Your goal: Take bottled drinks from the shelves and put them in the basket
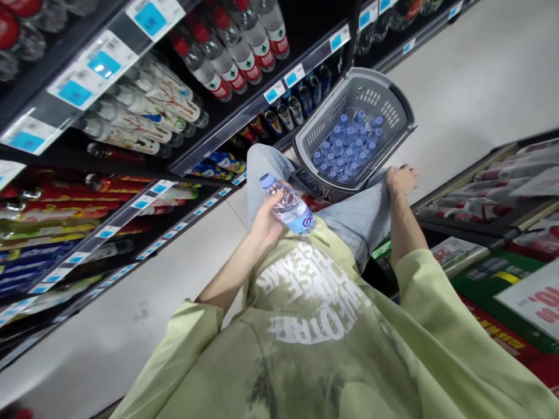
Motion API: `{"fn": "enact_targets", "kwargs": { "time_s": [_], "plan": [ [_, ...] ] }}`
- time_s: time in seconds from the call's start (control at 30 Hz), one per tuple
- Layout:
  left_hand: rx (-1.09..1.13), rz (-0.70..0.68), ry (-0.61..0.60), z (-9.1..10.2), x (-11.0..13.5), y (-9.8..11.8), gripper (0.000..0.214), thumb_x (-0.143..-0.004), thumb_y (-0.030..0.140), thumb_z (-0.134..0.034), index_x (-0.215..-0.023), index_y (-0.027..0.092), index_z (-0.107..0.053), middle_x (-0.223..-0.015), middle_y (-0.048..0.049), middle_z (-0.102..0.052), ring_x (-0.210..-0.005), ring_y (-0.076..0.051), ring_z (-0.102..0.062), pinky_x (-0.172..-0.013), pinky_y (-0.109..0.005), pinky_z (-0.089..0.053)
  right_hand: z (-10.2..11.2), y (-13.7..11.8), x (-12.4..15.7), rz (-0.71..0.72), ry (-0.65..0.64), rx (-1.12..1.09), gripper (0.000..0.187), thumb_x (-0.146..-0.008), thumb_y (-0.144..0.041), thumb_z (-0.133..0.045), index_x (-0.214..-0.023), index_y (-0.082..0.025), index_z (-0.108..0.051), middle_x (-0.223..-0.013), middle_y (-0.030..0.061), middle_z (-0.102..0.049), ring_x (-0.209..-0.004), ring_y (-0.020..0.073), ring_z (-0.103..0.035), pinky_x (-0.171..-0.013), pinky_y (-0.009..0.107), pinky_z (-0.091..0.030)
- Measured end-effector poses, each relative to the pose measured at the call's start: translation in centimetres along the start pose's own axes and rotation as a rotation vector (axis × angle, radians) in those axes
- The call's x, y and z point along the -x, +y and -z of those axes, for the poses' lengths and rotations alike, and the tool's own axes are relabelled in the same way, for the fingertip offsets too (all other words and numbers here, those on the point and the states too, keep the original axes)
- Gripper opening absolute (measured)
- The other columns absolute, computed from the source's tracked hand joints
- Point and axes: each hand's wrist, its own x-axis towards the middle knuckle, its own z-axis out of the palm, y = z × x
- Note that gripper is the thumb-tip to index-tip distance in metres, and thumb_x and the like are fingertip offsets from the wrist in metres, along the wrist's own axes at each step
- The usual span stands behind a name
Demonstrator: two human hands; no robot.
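My left hand (pixel 267 218) is closed around a small clear water bottle (pixel 289 203) with a light blue cap and a blue label, held in front of my green shirt. A grey plastic shopping basket (pixel 388 102) stands on the floor just beyond my knees and holds several bottles (pixel 347 145) of the same kind, blue caps up. My right hand (pixel 399 179) rests on my right knee beside the basket's near rim, its fingers curled over the jeans with nothing visible in them.
Drink shelves (pixel 131 110) with bottles, cans and blue price tags run along the left. A low display (pixel 502 198) of packaged goods stands at the right. Pale floor (pixel 471 81) stretches beyond the basket.
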Motion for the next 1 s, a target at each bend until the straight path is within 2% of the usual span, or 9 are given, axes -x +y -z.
{"fn": "enact_targets", "kwargs": {
  "time_s": [0.1,0.23,0.4,0.53,0.8,1.0],
  "plan": [
    [-0.138,-0.08,-0.032,-0.5,-2.6,-0.6,0.06,-0.066,0.064,-0.095,-0.1,0.023,-0.069,-0.091,-0.0029,-0.07,-0.084,-0.021,-0.071,-0.072,-0.033,-0.058,-0.3,0.2,-0.1,-0.005,0.002,-0.012,0.05,-0.102,-0.038,-0.047,-0.141,-0.013,-0.064,-0.145,0.0244,-0.057,-0.14,0.0404,-0.046,-0.107,0.06,-0.049],
    [-0.275,-0.126,-0.017,-1.5,-5.9,-2.1,0.063,-0.072,0.072,-0.09,-0.103,0.021,-0.07,-0.088,-0.0024,-0.067,-0.085,-0.02,-0.07,-0.075,-0.032,-0.057,-0.6,0.4,-0.2,-0.018,0.005,-0.017,0.047,-0.101,-0.037,-0.049,-0.138,-0.013,-0.066,-0.143,0.0243,-0.059,-0.138,0.0401,-0.047,-0.107,0.061,-0.05],
    [-0.5,-0.201,0.063,-3.4,-10.1,-3.1,0.058,-0.079,0.066,-0.088,-0.11,0.018,-0.073,-0.103,-0.006,-0.071,-0.1,-0.021,-0.07,-0.087,-0.031,-0.058,-0.8,0.5,-0.1,-0.022,0.024,-0.046,0.045,-0.1,-0.035,-0.049,-0.133,-0.011,-0.067,-0.138,0.0226,-0.061,-0.133,0.0395,-0.049,-0.105,0.06,-0.051],
    [-0.633,-0.248,0.049,-4.7,-13.4,-2.9,0.051,-0.08,0.058,-0.089,-0.109,0.018,-0.075,-0.109,-0.0067,-0.072,-0.103,-0.019,-0.069,-0.09,-0.028,-0.057,-0.8,0.5,-0.1,-0.039,-0.008,-0.064,0.044,-0.1,-0.035,-0.048,-0.133,-0.011,-0.066,-0.138,0.0233,-0.059,-0.135,0.0404,-0.046,-0.106,0.062,-0.049],
    [-0.815,-0.218,0.019,-5.5,-19.9,-3.7,0.042,-0.077,0.044,-0.09,-0.103,0.017,-0.073,-0.099,-0.0047,-0.071,-0.096,-0.019,-0.065,-0.089,-0.031,-0.054,-0.7,0.4,0.2,-0.028,-0.077,-0.112,0.046,-0.1,-0.037,-0.044,-0.133,-0.011,-0.064,-0.14,0.0237,-0.058,-0.136,0.0416,-0.045,-0.108,0.061,-0.045],
    [-0.981,-0.169,0.15,-5.0,-24.4,-4.6,0.035,-0.082,0.032,-0.086,-0.099,0.021,-0.057,-0.089,0.0025,-0.061,-0.088,-0.014,-0.059,-0.09,-0.03,-0.049,-0.6,0.4,0.1,-0.044,-0.12,-0.129,0.046,-0.099,-0.037,-0.045,-0.133,-0.012,-0.063,-0.141,0.0242,-0.059,-0.135,0.0411,-0.044,-0.109,0.061,-0.043]
  ]
}}
